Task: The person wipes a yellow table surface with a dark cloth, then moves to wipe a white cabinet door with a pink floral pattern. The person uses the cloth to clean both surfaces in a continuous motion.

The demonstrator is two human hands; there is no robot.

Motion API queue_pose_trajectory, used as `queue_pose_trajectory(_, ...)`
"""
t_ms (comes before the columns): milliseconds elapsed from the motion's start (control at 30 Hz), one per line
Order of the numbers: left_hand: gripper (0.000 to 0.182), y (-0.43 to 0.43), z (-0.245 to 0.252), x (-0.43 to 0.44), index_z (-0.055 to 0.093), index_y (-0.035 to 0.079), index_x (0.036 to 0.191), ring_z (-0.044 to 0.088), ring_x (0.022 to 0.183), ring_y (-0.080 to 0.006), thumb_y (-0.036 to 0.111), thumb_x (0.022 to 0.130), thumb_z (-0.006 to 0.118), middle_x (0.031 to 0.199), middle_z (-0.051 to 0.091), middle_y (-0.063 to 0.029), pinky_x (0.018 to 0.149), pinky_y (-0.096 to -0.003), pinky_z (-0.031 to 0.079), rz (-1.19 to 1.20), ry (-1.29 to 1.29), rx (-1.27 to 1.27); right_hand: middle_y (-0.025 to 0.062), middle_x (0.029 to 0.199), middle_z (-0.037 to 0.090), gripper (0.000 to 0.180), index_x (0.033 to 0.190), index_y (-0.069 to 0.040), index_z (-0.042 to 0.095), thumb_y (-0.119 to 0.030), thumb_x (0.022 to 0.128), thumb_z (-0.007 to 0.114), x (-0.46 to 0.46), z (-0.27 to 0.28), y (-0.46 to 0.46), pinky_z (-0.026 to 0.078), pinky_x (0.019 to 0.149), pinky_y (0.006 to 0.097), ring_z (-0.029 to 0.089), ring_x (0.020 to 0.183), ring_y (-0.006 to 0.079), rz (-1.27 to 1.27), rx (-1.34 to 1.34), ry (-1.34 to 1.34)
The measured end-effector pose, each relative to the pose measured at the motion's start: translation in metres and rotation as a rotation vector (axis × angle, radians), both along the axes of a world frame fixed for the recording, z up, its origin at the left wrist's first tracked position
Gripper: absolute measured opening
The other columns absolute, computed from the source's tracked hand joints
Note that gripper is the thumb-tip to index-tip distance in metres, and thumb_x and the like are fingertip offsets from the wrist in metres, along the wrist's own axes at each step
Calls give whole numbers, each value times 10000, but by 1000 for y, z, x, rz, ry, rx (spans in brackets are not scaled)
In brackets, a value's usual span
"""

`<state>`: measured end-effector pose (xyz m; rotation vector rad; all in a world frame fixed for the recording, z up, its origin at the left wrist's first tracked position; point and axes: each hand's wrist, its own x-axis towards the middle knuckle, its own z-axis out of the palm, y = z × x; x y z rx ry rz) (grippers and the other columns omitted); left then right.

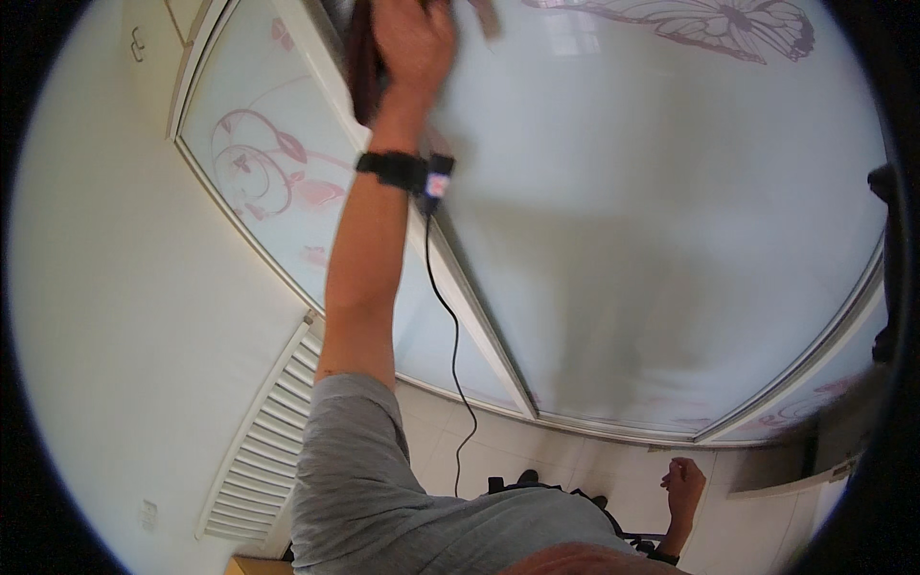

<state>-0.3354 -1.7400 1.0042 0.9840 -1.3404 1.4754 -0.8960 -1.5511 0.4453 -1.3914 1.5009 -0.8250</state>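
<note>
My left hand is raised at the top of the view, in front of the frame between two glossy sliding door panels. A dark reddish-brown thing, perhaps cloth, lies against that hand; blur and the picture's edge hide the fingers and how they hold it. A black strap with a small device circles the wrist, and a thin black cable hangs from it. My right hand hangs low at the lower right, its fingers curled, with nothing visible in them.
A white slatted radiator or grille stands by the left wall. Pale floor tiles show along the doors' bottom track. The door at left bears pink floral patterns. Dark objects stand at the far right edge, and a cardboard-coloured box is at the bottom left.
</note>
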Motion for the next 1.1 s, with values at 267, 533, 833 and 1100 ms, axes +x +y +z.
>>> queue_pose_trajectory(267,756,36,-159,-56,503,86,1504,367,1448,-508,98,787,744,1597,300,-344,1215,-550,320,-67,-47,396,131,721,717,178,1052,48,695,-107,980,645,25,12,-11,600,568,337,713,602,183,116,-61,56)
queue_pose_trajectory(533,665,60,-46,-21,532,100,1461,496,1301,-521,72,819,701,1466,467,-342,1128,-528,423,127,13,214,125,701,705,169,1015,51,697,-109,980,653,15,8,6,590,556,334,702,592,175,57,-72,95)
queue_pose_trajectory(833,504,76,109,54,551,26,1424,450,1387,-458,147,940,621,1495,496,-278,1190,-506,347,261,-2,-103,106,676,688,174,996,39,701,-111,985,613,7,-21,27,529,469,296,682,543,169,-38,-16,58)
queue_pose_trajectory(1100,551,81,33,32,562,-39,1397,436,1372,-500,3,851,624,1493,464,-329,1199,-517,335,220,4,-90,106,646,684,190,969,41,704,-127,995,620,16,-23,18,528,466,306,681,528,173,4,-93,69)
